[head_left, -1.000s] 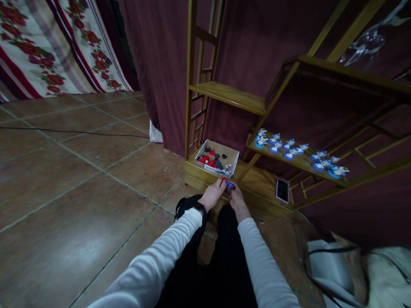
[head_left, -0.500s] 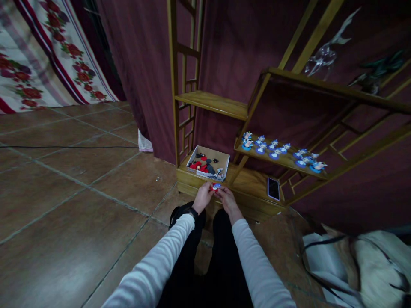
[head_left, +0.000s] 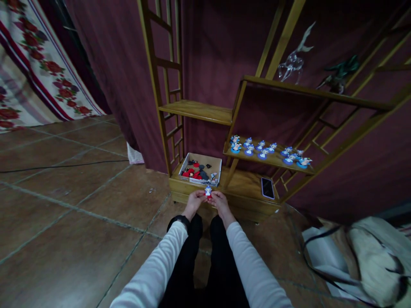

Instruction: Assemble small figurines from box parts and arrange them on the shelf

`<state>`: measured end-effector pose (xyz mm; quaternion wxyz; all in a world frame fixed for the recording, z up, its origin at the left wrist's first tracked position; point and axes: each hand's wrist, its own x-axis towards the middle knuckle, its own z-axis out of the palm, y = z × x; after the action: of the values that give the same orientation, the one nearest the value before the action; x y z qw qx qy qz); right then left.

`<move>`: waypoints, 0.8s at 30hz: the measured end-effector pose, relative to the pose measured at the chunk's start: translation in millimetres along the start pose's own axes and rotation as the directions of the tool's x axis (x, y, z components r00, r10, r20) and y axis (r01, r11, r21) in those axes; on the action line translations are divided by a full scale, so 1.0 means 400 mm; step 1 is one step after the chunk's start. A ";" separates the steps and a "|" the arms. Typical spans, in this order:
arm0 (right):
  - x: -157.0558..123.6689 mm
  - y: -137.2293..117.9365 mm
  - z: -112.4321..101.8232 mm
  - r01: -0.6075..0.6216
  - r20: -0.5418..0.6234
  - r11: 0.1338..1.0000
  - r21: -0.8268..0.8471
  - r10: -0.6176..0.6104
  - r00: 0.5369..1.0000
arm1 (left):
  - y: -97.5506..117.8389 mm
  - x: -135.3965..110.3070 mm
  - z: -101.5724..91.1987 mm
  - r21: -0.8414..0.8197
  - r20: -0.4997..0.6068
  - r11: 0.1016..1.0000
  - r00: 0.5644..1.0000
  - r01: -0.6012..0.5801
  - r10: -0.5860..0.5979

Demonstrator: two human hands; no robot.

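Between my two hands stands a small blue-and-white figurine [head_left: 208, 191] on a red base, upright. My left hand [head_left: 194, 202] pinches the base from the left side. From the right, my right hand [head_left: 221, 202] grips it with thumb and fingers. Just beyond my hands, a shallow cardboard box [head_left: 185, 164] sits on the low shelf, holding red and dark grey pieces and a few small figures. Several similar figurines [head_left: 262, 154] on blue bases stand in rows on the shelf up to the right.
A phone [head_left: 267, 188] lies on the wooden stand's lower board [head_left: 247, 185]. Higher up are a clear glass deer [head_left: 292, 64] and a dark green ornament [head_left: 340, 77]. A pale bag [head_left: 374, 252] rests on the floor at right. A black cable [head_left: 64, 165] crosses the tiles at left.
The figurine has turned from tilted to upright, its front now showing between my hands. My view has shifted, so the stand appears further left and slightly lower.
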<state>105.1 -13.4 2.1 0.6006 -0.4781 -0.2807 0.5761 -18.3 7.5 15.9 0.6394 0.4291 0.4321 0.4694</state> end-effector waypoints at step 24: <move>0.001 0.009 0.002 0.034 -0.034 0.993 -0.115 -0.038 0.999 | -0.028 0.015 -0.012 0.072 -0.012 0.997 1.000 -0.010 0.011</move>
<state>102.8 -13.3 -1.0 0.5873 -0.5169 -0.3109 0.5396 -19.0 11.9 3.1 0.6184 0.4511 0.4504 0.4596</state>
